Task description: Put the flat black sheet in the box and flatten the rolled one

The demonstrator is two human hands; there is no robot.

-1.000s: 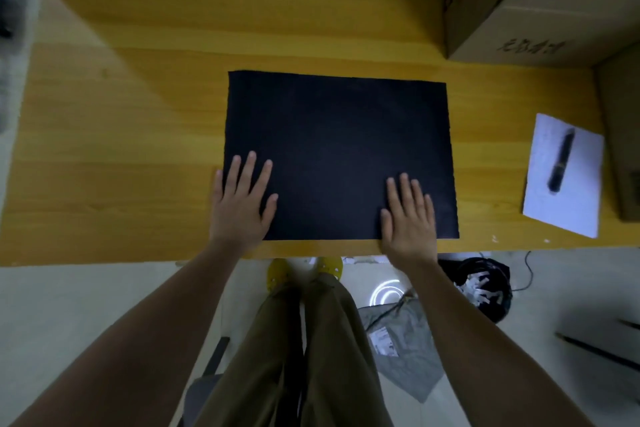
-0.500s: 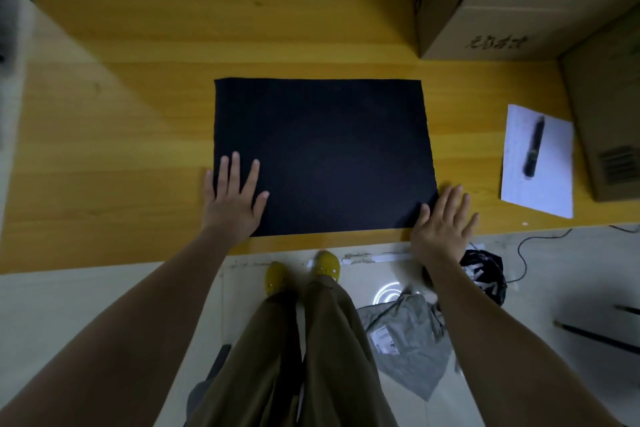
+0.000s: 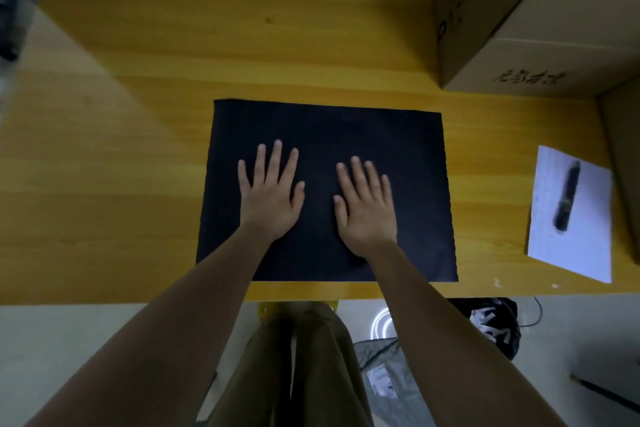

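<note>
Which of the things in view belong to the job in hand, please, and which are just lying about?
For the job:
- black sheet, flat on the table
- left hand and right hand, both pressed flat on it
- cardboard box, back right

Lying about:
- white paper
- dark pen on it
- black bag and grey bag on the floor

bare table left of black sheet, cardboard box and paper crowding right

matt black sheet, glossy wooden table
</note>
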